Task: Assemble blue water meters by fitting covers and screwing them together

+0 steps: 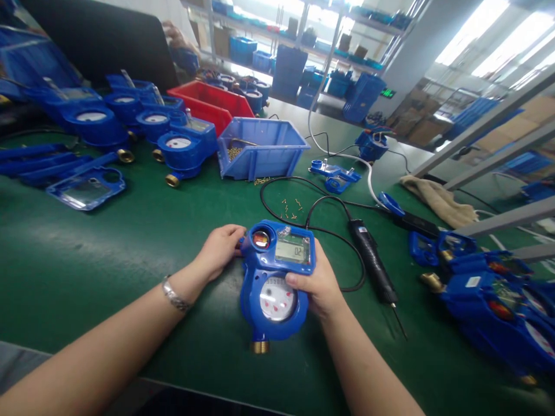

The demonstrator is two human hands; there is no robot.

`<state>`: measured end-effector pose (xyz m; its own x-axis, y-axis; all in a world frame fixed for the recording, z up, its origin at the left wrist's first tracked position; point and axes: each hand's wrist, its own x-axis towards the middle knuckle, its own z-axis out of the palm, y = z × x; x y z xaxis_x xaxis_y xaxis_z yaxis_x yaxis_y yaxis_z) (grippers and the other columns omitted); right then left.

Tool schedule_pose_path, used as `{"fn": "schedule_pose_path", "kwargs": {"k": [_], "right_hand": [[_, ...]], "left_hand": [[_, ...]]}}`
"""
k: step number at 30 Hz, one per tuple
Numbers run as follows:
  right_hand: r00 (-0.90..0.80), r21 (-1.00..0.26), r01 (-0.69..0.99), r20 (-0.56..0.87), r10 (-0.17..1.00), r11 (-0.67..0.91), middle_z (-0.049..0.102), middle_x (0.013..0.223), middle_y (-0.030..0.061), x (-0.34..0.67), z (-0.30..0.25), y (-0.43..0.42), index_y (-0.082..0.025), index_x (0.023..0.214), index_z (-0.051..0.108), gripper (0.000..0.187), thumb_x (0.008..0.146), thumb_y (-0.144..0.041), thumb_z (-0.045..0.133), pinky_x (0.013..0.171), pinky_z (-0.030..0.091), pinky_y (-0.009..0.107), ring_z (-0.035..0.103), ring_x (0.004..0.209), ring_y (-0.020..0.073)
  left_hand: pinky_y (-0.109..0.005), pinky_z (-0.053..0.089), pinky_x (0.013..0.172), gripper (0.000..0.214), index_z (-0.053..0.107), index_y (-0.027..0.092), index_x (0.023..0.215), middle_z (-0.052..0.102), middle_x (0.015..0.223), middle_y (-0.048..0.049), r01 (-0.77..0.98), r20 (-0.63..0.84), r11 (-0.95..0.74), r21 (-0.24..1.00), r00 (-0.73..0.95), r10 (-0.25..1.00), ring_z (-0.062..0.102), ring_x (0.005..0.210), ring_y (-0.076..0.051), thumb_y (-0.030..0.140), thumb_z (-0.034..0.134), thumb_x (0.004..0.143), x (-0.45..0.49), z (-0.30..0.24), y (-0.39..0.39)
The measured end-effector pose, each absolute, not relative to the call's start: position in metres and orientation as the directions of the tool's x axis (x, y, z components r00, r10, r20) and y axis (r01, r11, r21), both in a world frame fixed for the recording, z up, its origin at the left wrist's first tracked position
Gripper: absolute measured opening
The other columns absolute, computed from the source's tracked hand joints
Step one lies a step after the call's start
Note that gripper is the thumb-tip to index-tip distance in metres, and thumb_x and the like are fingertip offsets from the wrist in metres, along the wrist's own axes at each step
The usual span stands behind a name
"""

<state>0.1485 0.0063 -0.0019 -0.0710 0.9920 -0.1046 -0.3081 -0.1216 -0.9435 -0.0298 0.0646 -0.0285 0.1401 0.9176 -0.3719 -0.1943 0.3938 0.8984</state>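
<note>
A blue water meter (273,277) with a small LCD display, a white dial and a brass fitting lies on the green mat in front of me. My left hand (220,248) is closed around its upper left side, by the round red-windowed part. My right hand (316,284) grips its right side, thumb resting on the front near the dial. A metal bracelet sits on my left wrist.
An electric screwdriver (375,266) with a black cable lies right of the meter. Small brass screws (290,208) are scattered behind it. A blue bin (264,151), a red bin (208,103), several blue meters (182,151) at left and more (498,300) at right. A cloth (437,199) lies far right.
</note>
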Motion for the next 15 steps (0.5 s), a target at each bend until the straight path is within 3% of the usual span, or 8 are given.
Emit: {"fn": "schedule_pose_path", "kwargs": {"k": [3,5,7,10,15], "right_hand": [[-0.037,-0.907,-0.399,-0.128,0.991,-0.133,0.064,0.104,0.0077,0.141,-0.002,0.007,-0.021,0.109,0.046,0.072,0.047,-0.025,0.081,0.089,0.046,0.046,0.061,0.096,0.0283],[-0.04,-0.889,-0.437,-0.128,0.991,-0.133,0.064,0.105,0.0083,0.134,0.001,0.007,-0.021,0.109,0.046,0.068,0.049,-0.022,0.08,0.09,0.045,0.046,0.061,0.094,0.0276],[-0.03,-0.879,-0.459,-0.135,0.99,-0.133,0.063,0.106,0.0085,0.129,0.006,0.006,-0.02,0.109,0.046,0.065,0.052,-0.018,0.078,0.092,0.043,0.046,0.061,0.096,0.027],[-0.002,-0.874,-0.464,-0.159,0.987,-0.142,0.064,0.104,0.0079,0.124,0.011,0.007,-0.02,0.109,0.047,0.065,0.052,-0.016,0.078,0.092,0.043,0.046,0.06,0.098,0.0272],[0.023,-0.891,-0.422,-0.199,0.98,-0.171,0.064,0.108,0.0088,0.122,0.013,0.011,-0.018,0.109,0.049,0.061,0.055,-0.021,0.078,0.096,0.043,0.045,0.059,0.102,0.0278]], "left_hand": [[-0.021,0.046,0.059,0.015,0.051,0.016,0.073,0.06,0.062,0.0048,-0.163,-0.388,0.399,0.902,0.097,0.917,0.058,0.057,-0.009,0.008,0.057,0.062,-0.046,-0.023,0.044],[-0.026,0.049,0.064,0.023,0.053,0.015,0.078,0.064,0.066,0.0004,-0.143,-0.408,0.437,0.888,0.196,0.892,0.062,0.063,-0.013,0.006,0.06,0.058,-0.054,-0.02,0.027],[-0.034,0.05,0.078,0.039,0.054,0.015,0.095,0.068,0.086,-0.006,-0.159,-0.376,0.455,0.876,0.365,0.852,0.065,0.08,-0.019,0.008,0.065,0.058,-0.058,-0.019,0.013],[-0.042,0.038,0.1,0.07,0.045,0.02,0.119,0.058,0.121,-0.0105,-0.203,-0.277,0.449,0.87,0.553,0.786,0.054,0.112,-0.025,0.009,0.072,0.056,-0.059,-0.022,0.004],[-0.045,0.04,0.097,0.072,0.049,0.017,0.117,0.061,0.119,-0.0121,-0.148,-0.237,0.522,0.84,0.766,0.598,0.054,0.113,-0.028,0.011,0.078,0.052,-0.059,-0.03,0.017]]}}
